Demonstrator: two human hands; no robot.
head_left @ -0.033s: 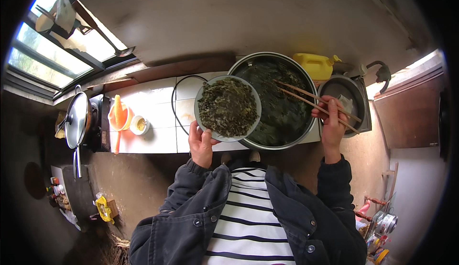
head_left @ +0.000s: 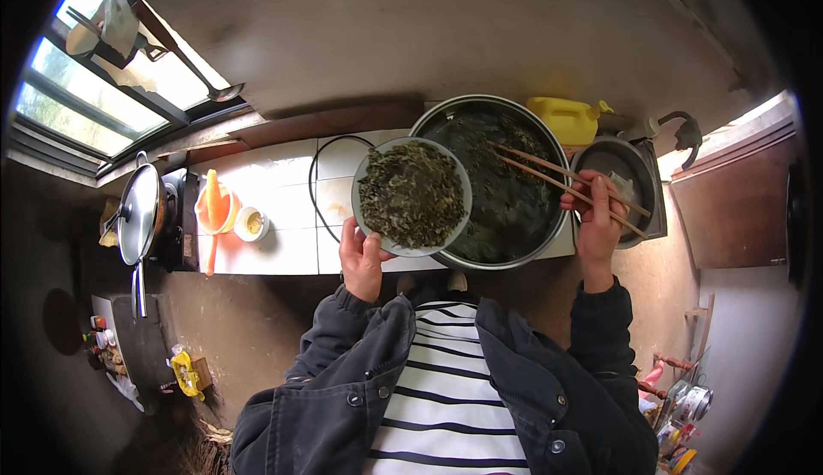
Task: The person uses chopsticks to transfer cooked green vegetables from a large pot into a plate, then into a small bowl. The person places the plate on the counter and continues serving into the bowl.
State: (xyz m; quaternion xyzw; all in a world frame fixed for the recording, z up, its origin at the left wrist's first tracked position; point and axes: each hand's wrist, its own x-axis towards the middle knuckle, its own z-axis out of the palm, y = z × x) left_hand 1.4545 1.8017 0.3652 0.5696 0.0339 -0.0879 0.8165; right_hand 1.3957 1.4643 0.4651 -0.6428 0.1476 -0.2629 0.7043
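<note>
Dark leaves heap the plate; the basin holds dark greens.

Left part of the metal basin out of sight behind the round plate

Both forearms reach forward, well apart; the left hand grips with thumb on top, the right hand curls in a grasp.
</note>
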